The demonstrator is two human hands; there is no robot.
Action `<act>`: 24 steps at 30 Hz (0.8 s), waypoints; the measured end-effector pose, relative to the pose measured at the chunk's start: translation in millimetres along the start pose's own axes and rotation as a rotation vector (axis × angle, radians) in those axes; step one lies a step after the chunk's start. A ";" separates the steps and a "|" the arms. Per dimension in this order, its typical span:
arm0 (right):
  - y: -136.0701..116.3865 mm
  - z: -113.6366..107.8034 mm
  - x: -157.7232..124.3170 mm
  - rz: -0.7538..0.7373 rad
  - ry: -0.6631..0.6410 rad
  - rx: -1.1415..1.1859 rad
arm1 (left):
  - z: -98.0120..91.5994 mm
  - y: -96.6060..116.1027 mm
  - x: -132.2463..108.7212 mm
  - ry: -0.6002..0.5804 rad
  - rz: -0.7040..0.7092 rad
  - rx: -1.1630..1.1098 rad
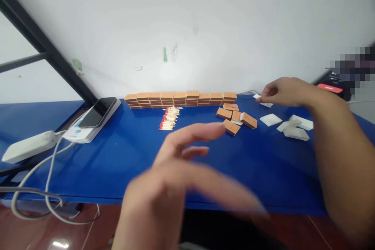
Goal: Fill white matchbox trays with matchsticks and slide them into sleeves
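Note:
My left hand [175,175] is raised over the front of the blue table, thumb and fingers spread apart, holding nothing; the thumb is blurred. At the back right, my right hand [281,91] reaches down with fingertips at a small white tray [266,104]; whether it grips the tray is hard to tell. Nearer me lie several more white trays [270,120]. Loose orange matchboxes [248,120] sit in a group between the hands. Red-tipped matches [170,118] lie in a pile left of them. Stacked matchboxes [166,100] form a long row behind.
On the left, a dark phone [99,112] rests on a white box [80,133], beside a white power strip [31,146] and looping cables [49,172]. A white wall [187,27] stands behind the blue table [117,172]. Dark and red items are at the far right.

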State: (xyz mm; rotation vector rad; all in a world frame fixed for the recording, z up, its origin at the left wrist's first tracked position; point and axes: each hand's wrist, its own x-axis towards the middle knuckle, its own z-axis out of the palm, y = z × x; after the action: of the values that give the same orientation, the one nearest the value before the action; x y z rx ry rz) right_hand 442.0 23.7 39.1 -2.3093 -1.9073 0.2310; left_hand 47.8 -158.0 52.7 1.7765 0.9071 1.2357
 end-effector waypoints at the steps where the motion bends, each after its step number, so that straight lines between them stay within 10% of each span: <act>1: -8.4 -1.7 -4.8 -0.038 0.002 0.032 | -8.3 -5.2 8.8 -0.028 -0.009 -0.038; 11: -149.0 30.7 -77.7 -0.603 -0.213 0.288 | -83.1 -69.6 127.4 -0.404 0.256 0.668; 16: -165.1 44.7 -83.5 -0.698 -0.291 0.226 | -75.0 -103.5 126.3 -0.539 0.318 0.733; 24: -152.0 46.5 -66.6 -0.537 -0.143 0.321 | -46.4 -128.5 104.4 -0.433 0.367 0.771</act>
State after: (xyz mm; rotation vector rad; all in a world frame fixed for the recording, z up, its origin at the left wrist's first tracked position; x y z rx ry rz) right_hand 274.0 -12.8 26.5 -1.5540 -2.2721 0.5954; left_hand 16.6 -0.4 -8.7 2.7849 0.8777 0.6657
